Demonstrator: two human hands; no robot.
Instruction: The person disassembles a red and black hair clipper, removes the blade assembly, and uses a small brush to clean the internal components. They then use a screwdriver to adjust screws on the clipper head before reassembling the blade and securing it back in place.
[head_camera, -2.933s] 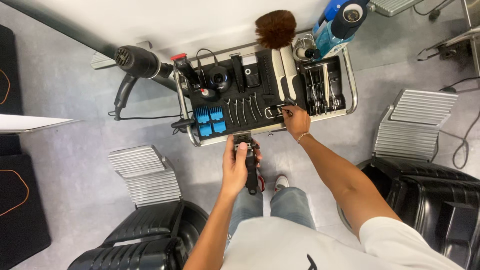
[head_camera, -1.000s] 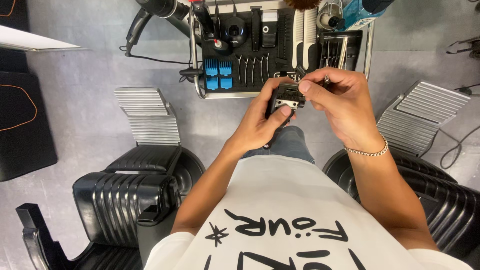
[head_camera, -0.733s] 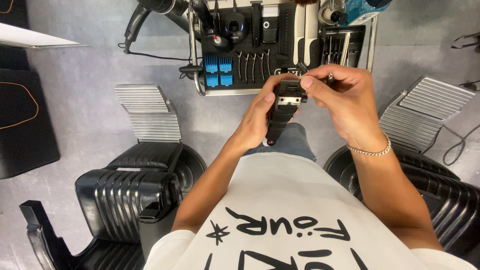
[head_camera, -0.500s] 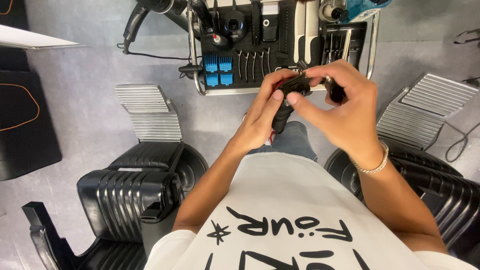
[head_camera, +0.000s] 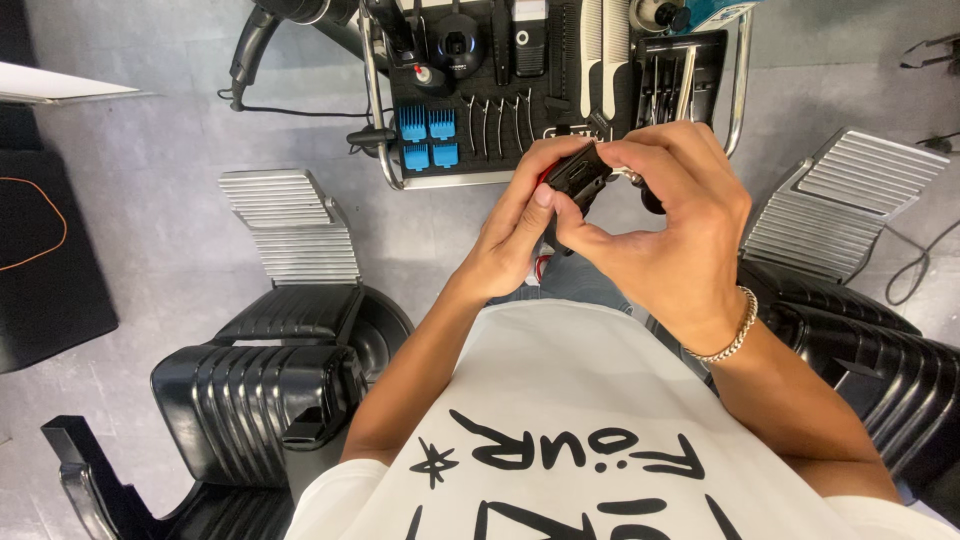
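Black hair clipper (head_camera: 577, 175) is held between both hands just off the near edge of the tool tray (head_camera: 450, 180). Left hand (head_camera: 515, 235) is wrapped around its body, fingers curled shut. Right hand (head_camera: 675, 225) is pinched on the head end, thumb and fingertips closed on it. Blue guard combs (head_camera: 428, 135) lie at the tray's near left corner; a black barber chair (head_camera: 270, 390) is seen on the left.

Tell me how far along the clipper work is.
Done: the black clipper is off the tool tray and up in front of the chest. In hand: the left hand grips its body while the right hand pinches its head end with thumb and fingers. Left: the blue guards lie on the tray; whether anything is already fitted is hidden by the fingers.
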